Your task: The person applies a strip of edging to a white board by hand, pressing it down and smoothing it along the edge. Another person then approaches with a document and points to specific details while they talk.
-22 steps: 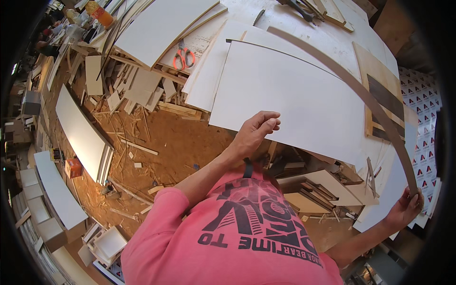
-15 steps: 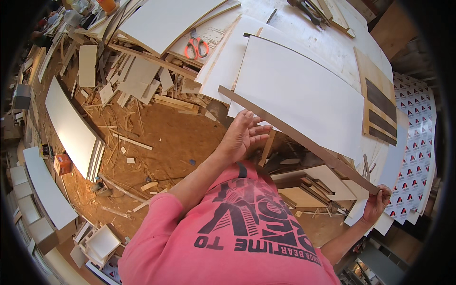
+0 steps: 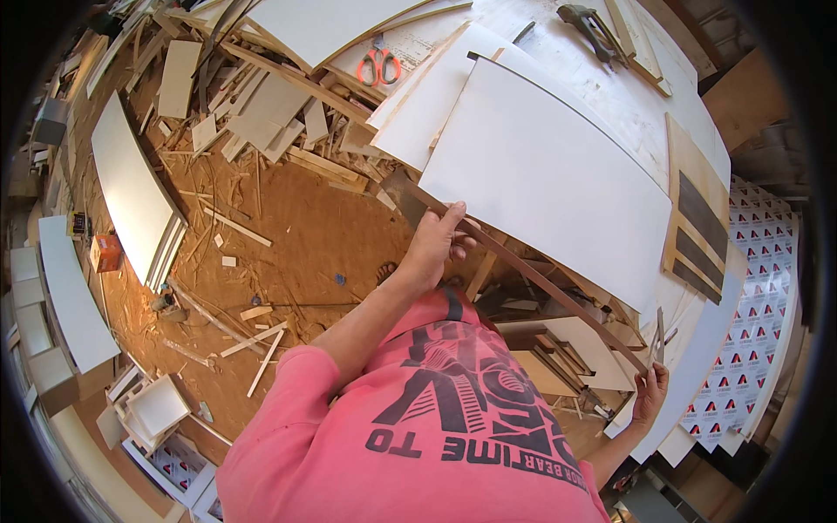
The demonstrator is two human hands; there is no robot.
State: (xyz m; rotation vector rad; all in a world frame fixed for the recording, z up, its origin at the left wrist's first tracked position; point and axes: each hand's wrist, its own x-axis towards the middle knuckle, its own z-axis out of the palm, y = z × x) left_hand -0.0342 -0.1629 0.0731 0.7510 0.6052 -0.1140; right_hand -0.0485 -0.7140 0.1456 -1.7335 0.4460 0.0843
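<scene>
My left hand (image 3: pixel 440 242) grips a long, narrow brown strip (image 3: pixel 540 280) near its far end, with the thumb over it and the fingers curled beneath. My right hand (image 3: pixel 649 392) holds the strip's other end at lower right. The strip slants along the near edge of a large white board (image 3: pixel 549 166), which lies on a stack of sheets on the workbench; whether strip and board touch, I cannot tell. A wooden piece with dark bands (image 3: pixel 684 200) lies at the board's right. Orange-handled scissors (image 3: pixel 379 68) and a black tool (image 3: pixel 586 28) lie farther back on the bench.
Offcuts (image 3: pixel 261 113) are heaped left of the bench, with scattered strips on the brown floor (image 3: pixel 296 227). Leaning white panels (image 3: pixel 131 174) stand at left, near an orange box (image 3: pixel 105 253). Sheets with red printed marks (image 3: pixel 741 331) stand at right. Another board (image 3: pixel 575 349) lies under the bench's edge.
The strip has swung down and toward me from across the board to its near edge. My left hand has risen and closed on it; my right hand has moved leftward with its end.
</scene>
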